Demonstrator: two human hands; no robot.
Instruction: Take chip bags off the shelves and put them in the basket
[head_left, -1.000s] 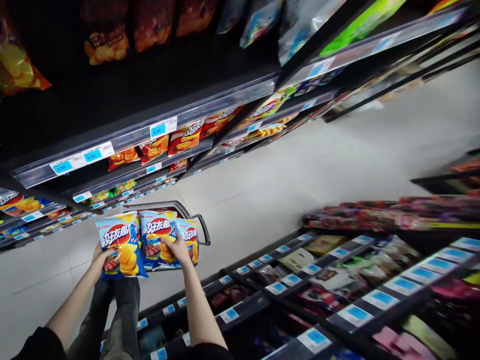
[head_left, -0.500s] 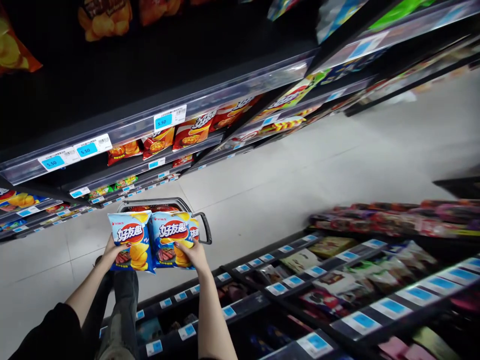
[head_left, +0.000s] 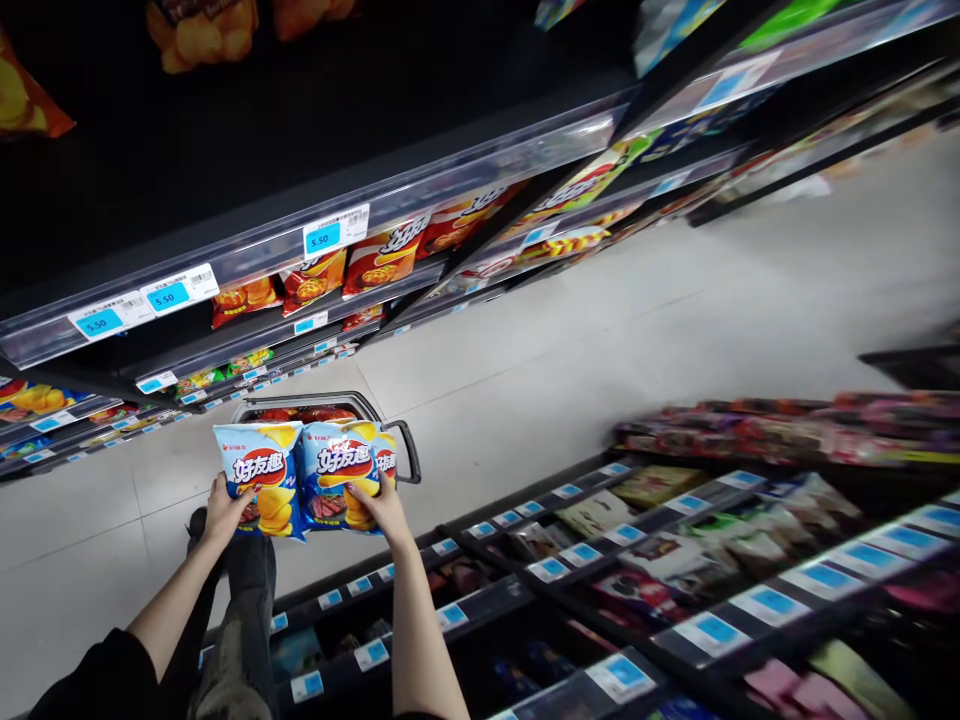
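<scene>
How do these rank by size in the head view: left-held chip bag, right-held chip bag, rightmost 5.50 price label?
1. Left-held chip bag and right-held chip bag look alike, unranked.
2. Rightmost 5.50 price label.

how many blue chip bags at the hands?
3: left bag in the left hand; middle bag with the right hand on it; right bag partly behind the middle one. More may be hidden behind.
</scene>
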